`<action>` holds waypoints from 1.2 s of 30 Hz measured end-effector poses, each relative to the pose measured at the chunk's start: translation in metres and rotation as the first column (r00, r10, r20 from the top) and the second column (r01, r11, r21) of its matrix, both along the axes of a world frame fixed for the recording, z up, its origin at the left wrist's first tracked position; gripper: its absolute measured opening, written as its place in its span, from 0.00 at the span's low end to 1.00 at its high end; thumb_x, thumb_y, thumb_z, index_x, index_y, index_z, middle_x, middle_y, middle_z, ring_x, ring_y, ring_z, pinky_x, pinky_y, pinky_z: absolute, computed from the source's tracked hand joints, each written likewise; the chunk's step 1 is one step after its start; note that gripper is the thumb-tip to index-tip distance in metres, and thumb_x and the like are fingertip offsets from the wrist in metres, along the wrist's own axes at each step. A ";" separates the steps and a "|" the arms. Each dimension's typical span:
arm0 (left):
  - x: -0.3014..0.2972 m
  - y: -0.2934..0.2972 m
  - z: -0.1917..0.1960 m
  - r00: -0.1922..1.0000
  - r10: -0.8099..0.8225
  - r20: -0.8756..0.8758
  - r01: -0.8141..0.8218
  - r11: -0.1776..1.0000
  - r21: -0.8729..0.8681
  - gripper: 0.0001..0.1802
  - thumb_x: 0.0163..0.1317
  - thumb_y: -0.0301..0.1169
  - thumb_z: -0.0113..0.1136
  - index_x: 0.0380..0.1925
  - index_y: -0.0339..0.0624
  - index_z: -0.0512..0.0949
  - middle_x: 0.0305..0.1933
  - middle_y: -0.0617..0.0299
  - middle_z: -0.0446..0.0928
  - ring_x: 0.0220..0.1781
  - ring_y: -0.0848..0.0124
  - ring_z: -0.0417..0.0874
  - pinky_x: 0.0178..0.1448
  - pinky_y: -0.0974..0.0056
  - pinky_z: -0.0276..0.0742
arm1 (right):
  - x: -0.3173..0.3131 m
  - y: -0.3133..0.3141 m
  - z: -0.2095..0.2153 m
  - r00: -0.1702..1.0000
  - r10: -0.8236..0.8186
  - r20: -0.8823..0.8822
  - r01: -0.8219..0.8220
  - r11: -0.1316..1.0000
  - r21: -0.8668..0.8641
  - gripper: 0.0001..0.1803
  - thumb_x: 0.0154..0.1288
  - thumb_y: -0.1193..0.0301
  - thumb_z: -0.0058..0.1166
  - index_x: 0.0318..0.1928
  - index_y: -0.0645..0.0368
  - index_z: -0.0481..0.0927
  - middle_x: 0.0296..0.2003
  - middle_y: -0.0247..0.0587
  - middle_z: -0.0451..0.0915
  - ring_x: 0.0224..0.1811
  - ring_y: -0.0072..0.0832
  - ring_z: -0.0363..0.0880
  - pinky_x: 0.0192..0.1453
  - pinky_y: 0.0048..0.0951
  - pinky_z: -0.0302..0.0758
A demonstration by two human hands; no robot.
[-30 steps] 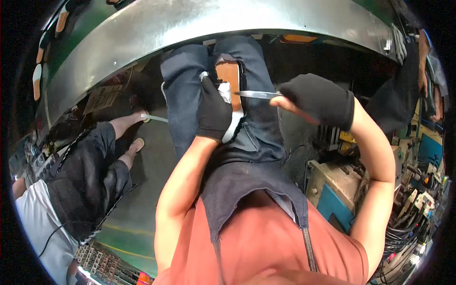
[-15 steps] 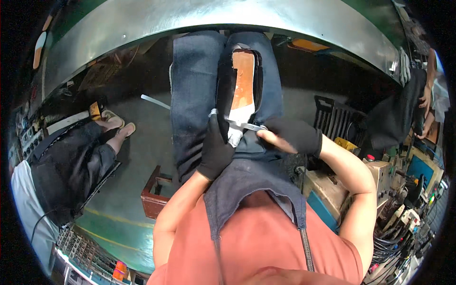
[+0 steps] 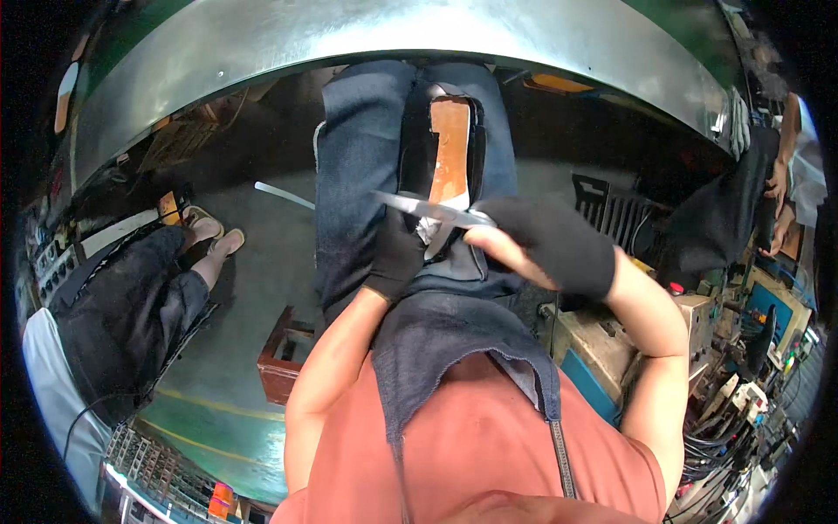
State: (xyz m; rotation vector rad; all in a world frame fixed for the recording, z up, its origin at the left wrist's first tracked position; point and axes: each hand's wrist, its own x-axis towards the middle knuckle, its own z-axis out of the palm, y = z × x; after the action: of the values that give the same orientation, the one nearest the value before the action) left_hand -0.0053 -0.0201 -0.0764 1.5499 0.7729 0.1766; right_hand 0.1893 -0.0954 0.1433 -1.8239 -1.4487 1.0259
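Observation:
A black shoe (image 3: 478, 144), bottom up with an orange-brown sole face, rests along my apron-covered lap, its far end pointing away. White crumpled material (image 3: 428, 230) shows at its near end. My left hand (image 3: 397, 258), in a black glove, is wrapped around that near end on its left side; its fingertips are partly hidden. My right hand (image 3: 546, 244), in a black glove with the thumb bare, grips a knife (image 3: 419, 208). The long pointed metal blade crosses above the near end of the shoe, tip to the left, over my left hand. Its handle is hidden in my fist.
A shiny metal bench edge (image 3: 401, 31) curves across the far side. A brown stool (image 3: 284, 358) stands at left, near a seated person's feet (image 3: 218, 236). At right are a black plastic chair (image 3: 594, 196), machinery (image 3: 602, 349) and another person's hands (image 3: 779, 210).
My right hand has lifted the knife away from the white material and turned it, so the blade now points left. My left hand stays by the shoe's near end, its fingers lower.

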 end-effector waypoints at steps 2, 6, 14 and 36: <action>0.014 0.013 0.033 0.991 -0.113 0.070 0.112 0.994 0.015 0.28 0.56 0.36 0.65 0.52 0.35 0.67 0.47 0.47 0.77 0.49 0.58 0.80 0.53 0.57 0.74 | 0.005 -0.012 -0.036 1.000 0.005 -0.026 -0.007 0.994 -0.107 0.18 0.71 0.58 0.46 0.41 0.62 0.80 0.33 0.55 0.80 0.33 0.46 0.80 0.39 0.39 0.75; 0.008 0.003 0.042 0.998 0.004 0.065 0.000 0.998 -0.064 0.40 0.47 0.40 0.74 0.56 0.36 0.64 0.52 0.50 0.75 0.54 0.60 0.78 0.57 0.58 0.73 | 0.011 -0.025 -0.045 0.993 0.062 0.101 -0.014 0.908 -0.418 0.14 0.69 0.61 0.48 0.43 0.59 0.78 0.34 0.51 0.79 0.35 0.46 0.79 0.40 0.39 0.74; -0.033 0.063 0.133 0.958 -0.218 -0.186 0.282 0.828 0.485 0.44 0.45 0.38 0.76 0.60 0.37 0.64 0.53 0.46 0.75 0.56 0.56 0.77 0.59 0.57 0.73 | -0.003 -0.091 -0.073 0.946 -0.297 -0.132 0.246 0.919 -0.310 0.17 0.74 0.63 0.42 0.34 0.64 0.73 0.21 0.31 0.69 0.25 0.20 0.67 0.30 0.28 0.68; 0.047 0.012 0.110 0.915 -0.229 -0.332 0.392 0.701 0.596 0.30 0.65 0.31 0.47 0.64 0.24 0.56 0.61 0.40 0.67 0.61 0.47 0.70 0.64 0.57 0.66 | 0.036 -0.026 -0.051 0.933 0.335 0.130 -0.245 0.857 -0.452 0.25 0.68 0.54 0.40 0.33 0.63 0.82 0.29 0.60 0.80 0.29 0.50 0.81 0.37 0.45 0.77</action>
State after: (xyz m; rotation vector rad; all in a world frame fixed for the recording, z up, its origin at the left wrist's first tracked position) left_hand 0.0421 -0.0077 0.0336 2.3929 0.6386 -0.0005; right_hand 0.2250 -0.1219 0.0918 -2.1077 -1.7733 1.4395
